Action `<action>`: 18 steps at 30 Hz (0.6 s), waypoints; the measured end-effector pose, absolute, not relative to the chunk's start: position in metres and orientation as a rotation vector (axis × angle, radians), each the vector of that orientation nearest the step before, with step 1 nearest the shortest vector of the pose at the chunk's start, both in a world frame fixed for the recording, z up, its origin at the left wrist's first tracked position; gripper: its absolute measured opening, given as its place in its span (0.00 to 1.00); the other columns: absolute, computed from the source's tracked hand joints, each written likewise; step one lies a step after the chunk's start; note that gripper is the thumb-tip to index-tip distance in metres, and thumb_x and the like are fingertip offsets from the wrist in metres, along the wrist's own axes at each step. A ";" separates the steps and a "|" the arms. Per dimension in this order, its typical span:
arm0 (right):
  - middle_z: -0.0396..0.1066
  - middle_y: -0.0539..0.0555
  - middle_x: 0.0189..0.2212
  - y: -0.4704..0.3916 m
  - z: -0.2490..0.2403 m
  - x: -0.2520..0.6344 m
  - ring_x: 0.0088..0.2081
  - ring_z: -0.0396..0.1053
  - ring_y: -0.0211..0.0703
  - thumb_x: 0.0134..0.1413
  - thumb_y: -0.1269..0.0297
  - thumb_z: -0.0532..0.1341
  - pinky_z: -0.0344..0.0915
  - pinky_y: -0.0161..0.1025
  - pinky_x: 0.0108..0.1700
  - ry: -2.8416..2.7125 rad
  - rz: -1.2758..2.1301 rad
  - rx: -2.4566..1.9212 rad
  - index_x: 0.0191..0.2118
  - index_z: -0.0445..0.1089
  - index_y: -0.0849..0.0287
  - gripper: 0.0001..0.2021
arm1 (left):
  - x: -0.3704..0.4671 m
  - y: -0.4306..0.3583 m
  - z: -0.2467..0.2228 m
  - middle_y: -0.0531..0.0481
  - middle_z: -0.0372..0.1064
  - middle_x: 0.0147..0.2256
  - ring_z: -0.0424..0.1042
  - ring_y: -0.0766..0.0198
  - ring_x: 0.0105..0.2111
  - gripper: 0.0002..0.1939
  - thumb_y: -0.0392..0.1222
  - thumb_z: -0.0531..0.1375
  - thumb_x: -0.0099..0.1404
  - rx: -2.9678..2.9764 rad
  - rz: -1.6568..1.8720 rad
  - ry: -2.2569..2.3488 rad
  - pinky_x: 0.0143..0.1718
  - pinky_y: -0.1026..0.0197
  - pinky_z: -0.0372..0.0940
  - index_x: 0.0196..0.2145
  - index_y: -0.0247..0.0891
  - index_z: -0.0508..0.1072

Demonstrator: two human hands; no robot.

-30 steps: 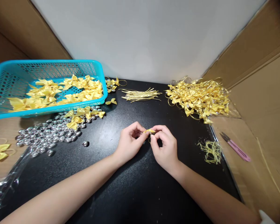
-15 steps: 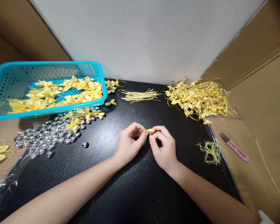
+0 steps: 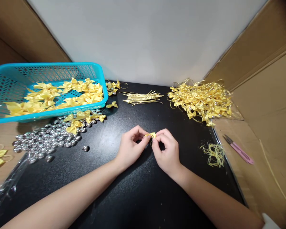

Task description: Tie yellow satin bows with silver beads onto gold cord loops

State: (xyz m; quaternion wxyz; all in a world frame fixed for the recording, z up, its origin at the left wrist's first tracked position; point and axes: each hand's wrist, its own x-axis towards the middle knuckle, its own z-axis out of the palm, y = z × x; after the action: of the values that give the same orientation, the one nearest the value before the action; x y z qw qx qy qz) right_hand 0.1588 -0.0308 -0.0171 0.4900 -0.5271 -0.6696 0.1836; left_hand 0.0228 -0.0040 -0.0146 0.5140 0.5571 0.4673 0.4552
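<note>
Between my hands, above the middle of the black tabletop [image 3: 124, 200], is a small yellow ribbon bow [image 3: 153, 135]. My left hand [image 3: 133, 144] pinches its left side between thumb and fingertips. From the right, my right hand [image 3: 166, 148] grips the other side, its thumb and forefinger pressed together. A thin gold cord seems to loop below the bow, mostly hidden by the fingers. Beyond the hands lies a bundle of cut gold cords [image 3: 143, 97].
A blue basket [image 3: 104, 82] of yellow bows stands at the left, with silver beads [image 3: 50, 140] before it. Finished-looking bows with cord loops [image 3: 200, 101] are heaped back right. Cord scraps [image 3: 214, 155] and pink-handled snips [image 3: 239, 150] lie at the right.
The bow has turned between my fingers; the silvery spot seen on it earlier no longer shows. Both hands stay almost in place. The whole view has shifted slightly.
</note>
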 end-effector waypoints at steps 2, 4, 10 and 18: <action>0.63 0.51 0.27 -0.031 -0.017 0.158 0.31 0.65 0.39 0.56 0.76 0.55 0.64 0.37 0.33 -1.634 0.419 -1.268 0.22 0.57 0.57 0.13 | 0.023 -0.004 -0.015 0.53 0.70 0.24 0.68 0.69 0.24 0.07 0.38 0.65 0.58 1.326 1.093 1.112 0.26 0.67 0.63 0.26 0.36 0.71; 0.63 0.52 0.27 -0.032 -0.017 0.157 0.31 0.64 0.39 0.56 0.76 0.54 0.64 0.37 0.33 -1.645 0.406 -1.264 0.23 0.57 0.57 0.13 | 0.023 -0.004 -0.015 0.53 0.71 0.24 0.69 0.68 0.25 0.07 0.38 0.65 0.58 1.326 1.094 1.101 0.27 0.67 0.64 0.26 0.36 0.71; 0.63 0.53 0.28 -0.032 -0.018 0.156 0.32 0.65 0.40 0.57 0.76 0.53 0.65 0.38 0.34 -1.649 0.416 -1.255 0.24 0.58 0.57 0.12 | 0.022 -0.007 -0.017 0.50 0.74 0.27 0.72 0.66 0.28 0.05 0.38 0.64 0.59 1.434 1.072 1.094 0.31 0.64 0.67 0.27 0.36 0.72; 0.65 0.53 0.31 -0.032 -0.016 0.160 0.35 0.67 0.41 0.57 0.70 0.59 0.67 0.40 0.38 -1.625 0.505 -1.271 0.28 0.63 0.57 0.07 | 0.021 -0.006 -0.016 0.50 0.75 0.28 0.73 0.65 0.28 0.04 0.38 0.64 0.59 1.411 1.113 1.133 0.32 0.64 0.68 0.28 0.37 0.73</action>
State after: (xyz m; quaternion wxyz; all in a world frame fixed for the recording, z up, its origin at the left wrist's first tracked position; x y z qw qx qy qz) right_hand 0.1602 -0.0316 -0.0157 0.4871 -0.5225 -0.6683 0.2076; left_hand 0.0208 -0.0058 -0.0161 0.4868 0.5802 0.4657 0.4577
